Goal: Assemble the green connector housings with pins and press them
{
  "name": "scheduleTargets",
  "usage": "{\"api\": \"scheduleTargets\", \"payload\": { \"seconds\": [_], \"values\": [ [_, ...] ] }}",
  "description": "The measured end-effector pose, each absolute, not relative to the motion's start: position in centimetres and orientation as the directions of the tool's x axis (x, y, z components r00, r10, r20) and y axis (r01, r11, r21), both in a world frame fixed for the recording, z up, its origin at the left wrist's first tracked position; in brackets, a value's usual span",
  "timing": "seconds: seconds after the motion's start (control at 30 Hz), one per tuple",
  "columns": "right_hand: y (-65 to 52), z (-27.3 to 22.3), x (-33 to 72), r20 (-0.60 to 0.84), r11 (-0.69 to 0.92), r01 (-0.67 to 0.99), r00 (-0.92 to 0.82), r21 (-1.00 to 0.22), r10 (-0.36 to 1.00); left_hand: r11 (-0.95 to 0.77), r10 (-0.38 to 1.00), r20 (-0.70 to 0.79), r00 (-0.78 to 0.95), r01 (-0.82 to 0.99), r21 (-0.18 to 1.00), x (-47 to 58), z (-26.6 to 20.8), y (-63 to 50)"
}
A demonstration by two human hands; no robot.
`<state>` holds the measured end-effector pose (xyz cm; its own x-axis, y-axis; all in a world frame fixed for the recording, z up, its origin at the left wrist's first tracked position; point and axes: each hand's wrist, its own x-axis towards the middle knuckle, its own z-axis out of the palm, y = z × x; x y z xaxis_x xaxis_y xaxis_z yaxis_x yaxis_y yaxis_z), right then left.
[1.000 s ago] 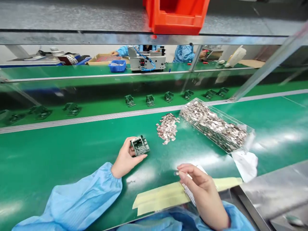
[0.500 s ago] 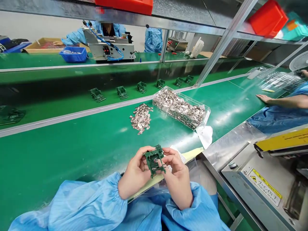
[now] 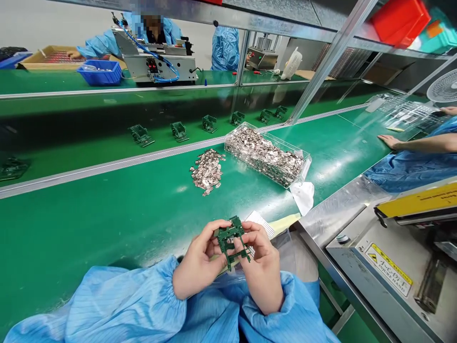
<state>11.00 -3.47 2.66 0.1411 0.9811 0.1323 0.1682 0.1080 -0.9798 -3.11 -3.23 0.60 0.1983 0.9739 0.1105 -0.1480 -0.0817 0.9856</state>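
Note:
Between my two hands I hold a dark green plastic frame (image 3: 232, 234), tilted toward me above the near edge of the bench. My left hand (image 3: 200, 259) is closed on its left side, thumb low and fingers behind. At the right side, my right hand (image 3: 262, 262) grips it, with the thumb reaching into its opening. Whether a small part sits under that thumb I cannot tell. Beyond my hands lies a loose pile of small metal pieces (image 3: 207, 172). A clear plastic box (image 3: 307, 167) filled with the same pieces stands to the right of the pile.
Several similar green frames (image 3: 179, 132) stand in a row on the belt behind the metal divider (image 3: 107, 165). A machine with a warning label (image 3: 389, 269) is at the right. A co-worker's hand (image 3: 391, 142) rests on the bench. A blue bin (image 3: 100, 74) stands across.
The green frame has tilted slightly in my hands, so its opening shows differently. Both hands keep their hold. The whole view has shifted a little.

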Motion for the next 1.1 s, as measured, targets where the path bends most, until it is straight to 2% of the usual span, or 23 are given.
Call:
{"api": "scheduleTargets", "payload": {
  "seconds": [0.13,0.33,0.53,0.7,0.93,1.1],
  "values": [
    [-3.8,2.5,11.0,0.117,0.099,0.144,0.123,-0.985,0.985,-0.097,0.974,0.109,0.197,-0.069,0.993,-3.4,0.9,-3.3],
    [-4.0,2.6,10.9,-0.083,-0.079,-0.038,0.102,-0.996,0.991,-0.050,0.986,0.051,0.157,-0.007,0.999,-3.2,1.1,-3.5],
    [-3.7,2.7,10.7,-0.073,-0.056,-0.119,0.145,-0.991,0.987,0.002,0.994,-0.004,0.110,0.023,1.000,-3.2,1.5,-3.6],
    [-3.8,2.6,10.2,-0.089,-0.064,-0.145,0.172,-0.987,0.981,-0.011,0.998,0.007,0.068,0.045,0.999,-2.9,1.7,-3.8],
    [-6.4,1.3,12.4,-0.097,-0.076,-0.123,0.176,-0.990,0.980,-0.063,0.993,0.046,0.109,0.153,0.986,-2.6,1.3,-4.3],
    [-7.4,-1.7,17.3,-0.175,-0.181,-0.013,0.344,-0.983,0.923,-0.193,0.981,0.194,0.002,0.137,0.972,-0.6,1.5,-1.1]
  ]
}}
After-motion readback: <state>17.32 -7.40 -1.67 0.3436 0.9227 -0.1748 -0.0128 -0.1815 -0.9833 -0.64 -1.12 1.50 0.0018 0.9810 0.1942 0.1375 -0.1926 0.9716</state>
